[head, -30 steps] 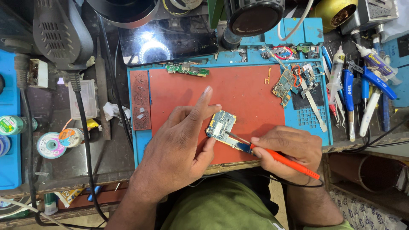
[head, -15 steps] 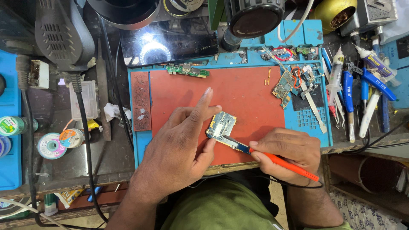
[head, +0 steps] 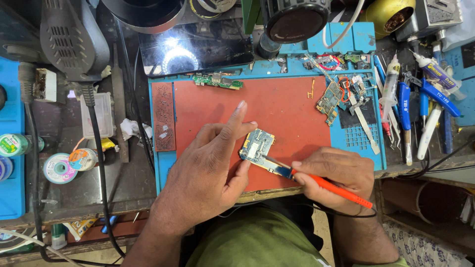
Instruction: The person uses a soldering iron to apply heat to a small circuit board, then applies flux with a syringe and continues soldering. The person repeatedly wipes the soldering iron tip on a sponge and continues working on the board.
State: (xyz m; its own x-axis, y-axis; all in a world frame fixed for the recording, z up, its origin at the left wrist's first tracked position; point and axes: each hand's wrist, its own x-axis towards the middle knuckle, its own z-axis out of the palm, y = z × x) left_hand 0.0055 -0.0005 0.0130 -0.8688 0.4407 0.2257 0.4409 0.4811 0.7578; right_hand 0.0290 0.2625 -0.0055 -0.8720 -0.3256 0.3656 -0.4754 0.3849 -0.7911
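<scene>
A cluttered repair desk (head: 114, 188) carries a red work mat (head: 277, 113) framed in blue. Near the mat's 6 o'clock edge the left hand (head: 208, 173) pinches a small circuit board (head: 257, 147) between thumb and fingers, index finger stretched toward 12 o'clock. The right hand (head: 336, 175), at 3 o'clock from the board, is closed around an orange-handled tool (head: 336, 189) whose metal tip touches the board's lower edge. At 12 o'clock lies a dark phone screen (head: 195, 49); loose boards (head: 329, 101) sit at 2 o'clock, tweezers and glue tubes (head: 420, 99) at 3 o'clock, solder spools (head: 59, 167) at 9 o'clock
</scene>
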